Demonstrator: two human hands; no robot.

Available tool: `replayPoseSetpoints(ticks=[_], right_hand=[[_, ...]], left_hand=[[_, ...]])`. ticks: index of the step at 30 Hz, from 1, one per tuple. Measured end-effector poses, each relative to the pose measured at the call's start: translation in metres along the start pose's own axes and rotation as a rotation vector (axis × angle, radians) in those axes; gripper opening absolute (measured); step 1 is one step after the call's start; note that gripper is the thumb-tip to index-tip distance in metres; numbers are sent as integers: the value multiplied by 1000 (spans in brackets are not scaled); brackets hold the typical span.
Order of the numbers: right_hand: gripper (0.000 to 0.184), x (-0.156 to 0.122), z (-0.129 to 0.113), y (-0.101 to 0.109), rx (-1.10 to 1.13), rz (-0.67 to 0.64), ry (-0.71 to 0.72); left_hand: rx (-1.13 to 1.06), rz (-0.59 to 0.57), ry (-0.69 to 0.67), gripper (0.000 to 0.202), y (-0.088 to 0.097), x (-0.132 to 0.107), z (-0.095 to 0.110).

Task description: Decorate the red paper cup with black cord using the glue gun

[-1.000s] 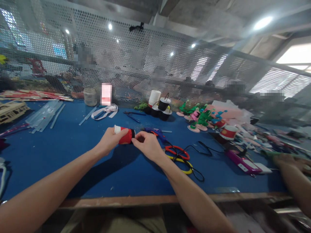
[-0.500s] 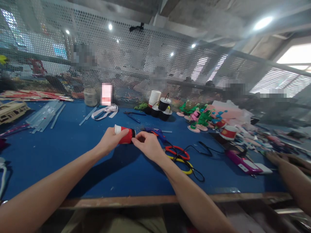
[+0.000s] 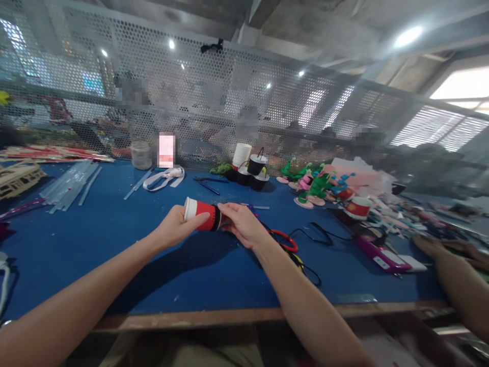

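A paper cup (image 3: 202,214) lies sideways in the air over the table, red around its wall, with a white rim on the left. My left hand (image 3: 176,225) is closed around its rim end, thumb along the red wall. A black band (image 3: 217,218) circles the other end. There, my right hand (image 3: 244,223) grips the banded end with its fingertips; part of that grip is hidden behind the hand. Beyond my right hand, red-handled scissors (image 3: 286,238) and a yellow loop (image 3: 297,260) lie on the blue table (image 3: 168,285), partly covered by my forearm.
Pliers (image 3: 208,184), white ribbon (image 3: 164,178) and clear glue sticks (image 3: 71,186) lie at the back. Black cups (image 3: 256,165) stand by stacked white cups (image 3: 242,154). Green figures (image 3: 320,186) and a purple device (image 3: 382,255) are to the right, near another person's hand (image 3: 426,247).
The cup has moved slightly right and turned, showing more of its banded end. My right hand has shifted right and up, its fingers now over that end.
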State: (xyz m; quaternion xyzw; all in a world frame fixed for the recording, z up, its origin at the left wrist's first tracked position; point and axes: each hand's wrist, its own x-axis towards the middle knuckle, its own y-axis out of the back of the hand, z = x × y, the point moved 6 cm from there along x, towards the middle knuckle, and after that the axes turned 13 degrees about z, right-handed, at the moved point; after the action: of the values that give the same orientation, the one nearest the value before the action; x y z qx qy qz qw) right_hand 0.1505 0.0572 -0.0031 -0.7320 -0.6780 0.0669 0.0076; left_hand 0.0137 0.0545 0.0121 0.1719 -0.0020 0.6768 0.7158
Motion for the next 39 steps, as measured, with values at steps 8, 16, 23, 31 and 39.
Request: replayPoseSetpoints(ticks=[8,16,23,31,39], right_hand=[[25,-3,-10,-1,-59,-5,210],[18,-16,-17,-13,-377,-149,470],[23,-11,-22,-4,-500,19,604],[26,-14,-24,-5,-487,75,711],[29,-27,-21,-20,-403,-78,722]], left_hand=[[-207,-50,180,30,5,5,0],[-459,-137,557,33,-2,4,-19],[-210,-20,305,31,5,8,-15],[4,-124,90,35,-4,3,-5],[50,-25,117,35,-1,4,-8]])
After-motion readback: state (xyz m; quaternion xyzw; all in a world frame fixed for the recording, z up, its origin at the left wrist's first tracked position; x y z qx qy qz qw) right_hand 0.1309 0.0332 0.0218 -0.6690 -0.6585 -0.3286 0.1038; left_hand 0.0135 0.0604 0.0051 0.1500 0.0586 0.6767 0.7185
